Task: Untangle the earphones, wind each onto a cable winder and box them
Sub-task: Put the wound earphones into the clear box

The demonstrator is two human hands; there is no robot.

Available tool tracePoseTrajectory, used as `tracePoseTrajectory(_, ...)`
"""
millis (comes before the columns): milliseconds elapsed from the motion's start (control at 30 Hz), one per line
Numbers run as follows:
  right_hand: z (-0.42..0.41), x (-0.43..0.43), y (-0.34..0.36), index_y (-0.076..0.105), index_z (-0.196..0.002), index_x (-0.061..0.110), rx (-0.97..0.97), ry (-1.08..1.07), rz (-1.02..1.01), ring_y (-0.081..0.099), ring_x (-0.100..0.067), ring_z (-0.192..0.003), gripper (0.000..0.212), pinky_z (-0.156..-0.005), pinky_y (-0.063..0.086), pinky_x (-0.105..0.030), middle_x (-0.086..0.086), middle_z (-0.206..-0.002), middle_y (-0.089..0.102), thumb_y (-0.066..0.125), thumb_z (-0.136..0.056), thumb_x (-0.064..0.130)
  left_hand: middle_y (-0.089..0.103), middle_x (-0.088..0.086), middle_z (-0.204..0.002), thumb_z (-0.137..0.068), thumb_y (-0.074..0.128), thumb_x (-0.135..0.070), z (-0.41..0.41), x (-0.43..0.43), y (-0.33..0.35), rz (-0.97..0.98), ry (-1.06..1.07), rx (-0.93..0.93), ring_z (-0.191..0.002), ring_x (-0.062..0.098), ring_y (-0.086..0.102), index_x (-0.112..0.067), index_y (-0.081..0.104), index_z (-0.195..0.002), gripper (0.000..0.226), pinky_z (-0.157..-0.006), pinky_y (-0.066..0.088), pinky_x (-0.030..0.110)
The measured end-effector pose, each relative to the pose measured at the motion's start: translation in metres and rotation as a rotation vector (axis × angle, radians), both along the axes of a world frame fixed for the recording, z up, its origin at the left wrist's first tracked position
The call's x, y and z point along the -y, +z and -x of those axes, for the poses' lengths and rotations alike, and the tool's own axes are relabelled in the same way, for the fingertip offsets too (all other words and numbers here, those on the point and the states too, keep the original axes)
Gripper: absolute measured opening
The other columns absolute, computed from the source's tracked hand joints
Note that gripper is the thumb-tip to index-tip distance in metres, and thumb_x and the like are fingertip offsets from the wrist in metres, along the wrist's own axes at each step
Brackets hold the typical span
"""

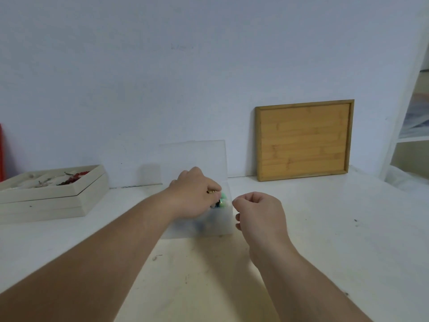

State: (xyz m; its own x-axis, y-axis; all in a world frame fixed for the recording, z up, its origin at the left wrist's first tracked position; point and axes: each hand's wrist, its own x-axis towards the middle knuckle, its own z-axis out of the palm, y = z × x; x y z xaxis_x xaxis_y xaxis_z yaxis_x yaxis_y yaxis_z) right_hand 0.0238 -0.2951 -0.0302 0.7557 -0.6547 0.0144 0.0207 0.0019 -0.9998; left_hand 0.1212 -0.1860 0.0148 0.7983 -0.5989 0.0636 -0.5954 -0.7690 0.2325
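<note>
Both hands are at the clear box on the desk. The left hand reaches into it, fingers curled over something green and dark, probably a wound earphone; the grip is blurred. The right hand hovers beside, loosely fisted, apparently empty. Boxing looks nearly finished; the lid stands open.

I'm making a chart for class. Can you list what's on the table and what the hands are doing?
box: clear plastic box, lid open
left hand: left hand reaching into the box, fingers curled over small green and dark things; grip hidden
right hand: right hand loosely closed beside the box
back wall: wooden tray leaning
left side: white case
</note>
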Motion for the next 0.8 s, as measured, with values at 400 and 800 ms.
tracePoseTrajectory(400,-0.002,0.001,-0.005,0.064,-0.122,0.029,-0.020,0.211,0.616,0.043,0.005,-0.102,0.044,-0.079,0.031,-0.006,0.020,-0.122,0.050,0.055,-0.085,0.007,0.066,-0.014,-0.125,-0.099,0.052,-0.015,-0.005,-0.009,-0.010,0.116,-0.105,-0.045,-0.118,0.008,0.058,-0.032,0.068,-0.122,0.033,-0.092,0.040,0.020)
tracePoseTrajectory(800,-0.002,-0.004,-0.007,0.061,-0.126,0.024,-0.109,0.318,0.916,0.050,-0.012,-0.123,0.049,-0.096,0.040,-0.021,0.017,-0.139,0.046,0.056,-0.080,0.009,0.063,0.003,-0.118,-0.089,0.058,-0.005,-0.030,-0.036,-0.012,0.904,0.307,0.167,-0.114,0.022,0.058,-0.019,0.063,-0.116,0.031,-0.100,0.044,0.035)
